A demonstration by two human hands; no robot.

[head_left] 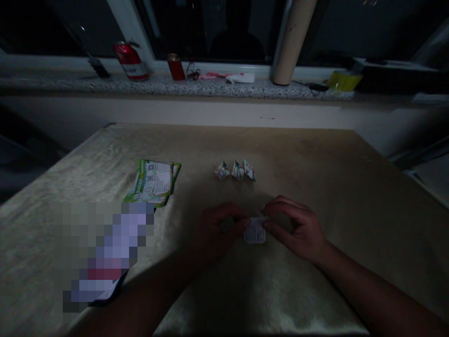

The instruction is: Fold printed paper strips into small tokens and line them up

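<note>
Between my two hands is a small printed packet (255, 231), pale with lines of text and a trace of green at its lower edge. My left hand (224, 229) pinches its upper left corner between thumb and fingers. At the upper right corner, my right hand (296, 224) pinches it the same way. Beyond the hands, three small folded packets (237, 171) stand in a row, patterned white, green and orange. Flat green-and-white packets (154, 180) lie overlapping to the left. The light is dim, so the fingertips show poorly.
A phone-like object (115, 248), blurred by pixelation, lies left of my left forearm. The table (315, 164) has a beige cover. Along the granite windowsill (206, 89) stand a red can (130, 61), a red jar (176, 68) and a cardboard tube (293, 42).
</note>
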